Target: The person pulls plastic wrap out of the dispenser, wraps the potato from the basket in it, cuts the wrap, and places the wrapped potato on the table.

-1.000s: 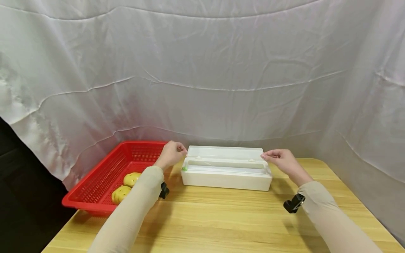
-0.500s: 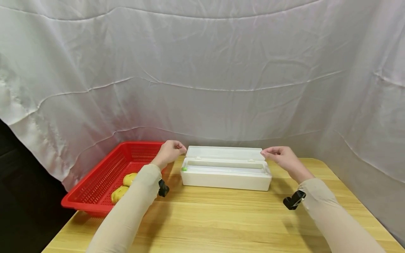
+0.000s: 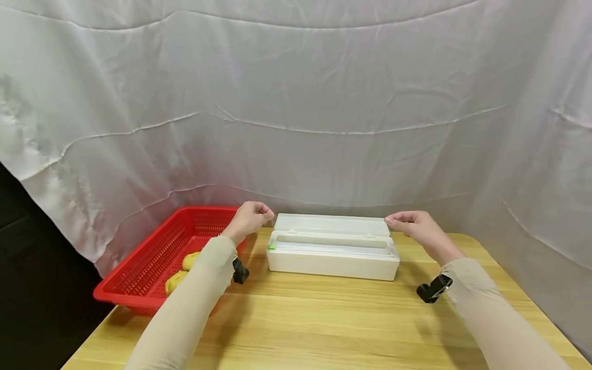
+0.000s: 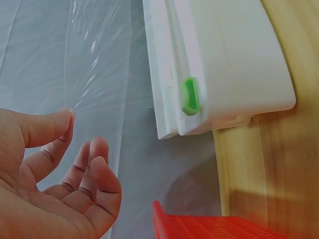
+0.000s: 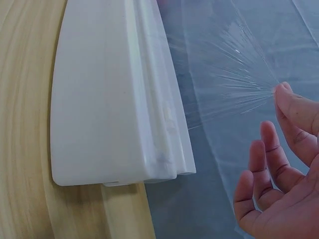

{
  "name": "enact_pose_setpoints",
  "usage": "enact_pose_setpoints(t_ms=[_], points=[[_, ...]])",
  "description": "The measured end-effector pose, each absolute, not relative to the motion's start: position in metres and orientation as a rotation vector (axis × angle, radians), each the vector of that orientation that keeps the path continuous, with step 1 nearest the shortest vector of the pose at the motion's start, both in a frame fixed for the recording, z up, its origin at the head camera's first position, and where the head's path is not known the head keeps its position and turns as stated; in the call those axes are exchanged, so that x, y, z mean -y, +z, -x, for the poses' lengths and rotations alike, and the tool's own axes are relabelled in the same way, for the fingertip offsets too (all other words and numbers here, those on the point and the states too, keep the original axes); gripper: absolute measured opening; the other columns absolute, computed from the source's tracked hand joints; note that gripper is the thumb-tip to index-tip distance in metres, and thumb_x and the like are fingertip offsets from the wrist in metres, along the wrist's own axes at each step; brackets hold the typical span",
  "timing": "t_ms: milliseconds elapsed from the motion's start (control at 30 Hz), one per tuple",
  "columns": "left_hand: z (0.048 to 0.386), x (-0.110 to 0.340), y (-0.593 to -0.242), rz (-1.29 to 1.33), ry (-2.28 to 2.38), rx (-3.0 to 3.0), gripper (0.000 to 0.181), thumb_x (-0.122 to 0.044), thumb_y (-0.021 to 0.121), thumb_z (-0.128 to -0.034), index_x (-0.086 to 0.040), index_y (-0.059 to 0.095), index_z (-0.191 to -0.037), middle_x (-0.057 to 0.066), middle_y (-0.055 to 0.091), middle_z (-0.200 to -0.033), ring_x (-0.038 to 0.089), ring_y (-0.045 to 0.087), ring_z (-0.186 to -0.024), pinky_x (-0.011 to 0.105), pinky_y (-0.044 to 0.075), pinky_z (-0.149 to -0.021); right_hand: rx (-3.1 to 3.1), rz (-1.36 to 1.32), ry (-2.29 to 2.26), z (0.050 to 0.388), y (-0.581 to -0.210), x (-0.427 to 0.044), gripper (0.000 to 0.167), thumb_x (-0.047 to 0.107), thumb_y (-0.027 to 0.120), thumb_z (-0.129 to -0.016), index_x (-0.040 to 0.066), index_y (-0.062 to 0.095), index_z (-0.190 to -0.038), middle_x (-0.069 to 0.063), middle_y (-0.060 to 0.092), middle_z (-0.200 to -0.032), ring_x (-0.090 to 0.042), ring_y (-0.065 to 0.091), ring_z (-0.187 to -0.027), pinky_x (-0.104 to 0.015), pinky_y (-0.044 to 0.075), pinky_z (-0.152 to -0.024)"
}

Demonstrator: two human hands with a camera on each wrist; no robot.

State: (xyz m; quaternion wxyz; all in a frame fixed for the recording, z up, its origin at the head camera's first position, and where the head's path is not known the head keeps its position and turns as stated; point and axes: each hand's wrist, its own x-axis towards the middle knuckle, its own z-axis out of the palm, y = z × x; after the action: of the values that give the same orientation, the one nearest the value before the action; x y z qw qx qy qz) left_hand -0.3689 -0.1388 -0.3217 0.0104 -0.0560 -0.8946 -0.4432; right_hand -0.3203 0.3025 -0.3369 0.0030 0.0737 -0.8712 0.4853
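A long white cling film dispenser [image 3: 332, 264] stands on the table with its lid [image 3: 331, 224] tipped back. Clear cling film [image 4: 94, 50] stretches out of it, creased towards each hand in the wrist views. My left hand [image 3: 248, 220] pinches one corner of the film between thumb and index finger, off the box's left end. At the right end, my right hand [image 3: 418, 231] pinches the other corner the same way. The remaining fingers of both hands are loosely bent. A green slider [image 4: 190, 96] sits at the dispenser's left end.
To the left, a red perforated basket [image 3: 134, 267] holds yellow potatoes [image 3: 176, 281], partly hidden by my left sleeve. The wooden table [image 3: 319, 324] runs in front of the dispenser. A pale grey curtain [image 3: 324, 103] hangs close behind it.
Both hands keep their pinch and have risen slightly. The left hand has shifted a little away from the dispenser's left end. The dispenser and basket stay in place.
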Motion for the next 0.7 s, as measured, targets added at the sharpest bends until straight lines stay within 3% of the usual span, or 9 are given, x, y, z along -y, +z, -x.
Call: enact_pose_setpoints(t_ms=[100,200,400,700], points=[[0.370,0.139,-0.320,0.176,-1.378,2.782,0.015,-0.021,0.067,-0.1070,-0.008,0.074,-0.109,0.012,0.070,-0.111,0.026,0.061,-0.099,0.032,0.051,-0.081,2.720,-0.234,1.513,0.320,-0.334,-0.302,0.050,0.042,0.065,-0.107,0.002,0.068,-0.137,-0.004,0.073,-0.135,-0.031,0.055,-0.140,-0.053,0.044,-0.114],[0.369,0.138,-0.317,0.175,-1.375,2.771,0.015,-0.021,0.068,-0.1066,-0.008,0.074,-0.109,0.011,0.069,-0.109,0.025,0.059,-0.096,0.031,0.050,-0.079,2.716,-0.230,1.520,0.320,-0.331,-0.302,0.050,0.043,0.065,-0.107,0.002,0.069,-0.137,-0.007,0.072,-0.138,-0.029,0.054,-0.139,-0.052,0.043,-0.115],[0.369,0.137,-0.313,0.186,-1.393,2.753,0.014,-0.021,0.068,-0.1066,-0.008,0.074,-0.109,0.012,0.069,-0.109,0.023,0.058,-0.094,0.030,0.049,-0.078,2.711,-0.227,1.541,0.323,-0.327,-0.304,0.053,0.045,0.065,-0.107,0.002,0.067,-0.139,-0.019,0.062,-0.151,-0.036,0.048,-0.146,-0.055,0.041,-0.115],[0.371,0.136,-0.304,0.225,-1.399,2.727,0.018,-0.020,0.068,-0.1054,-0.004,0.073,-0.112,0.017,0.069,-0.112,0.022,0.059,-0.091,0.030,0.048,-0.077,2.720,-0.220,1.543,0.327,-0.319,-0.307,0.054,0.045,0.063,-0.108,0.002,0.064,-0.143,-0.022,0.054,-0.159,-0.038,0.044,-0.149,-0.054,0.041,-0.115]])
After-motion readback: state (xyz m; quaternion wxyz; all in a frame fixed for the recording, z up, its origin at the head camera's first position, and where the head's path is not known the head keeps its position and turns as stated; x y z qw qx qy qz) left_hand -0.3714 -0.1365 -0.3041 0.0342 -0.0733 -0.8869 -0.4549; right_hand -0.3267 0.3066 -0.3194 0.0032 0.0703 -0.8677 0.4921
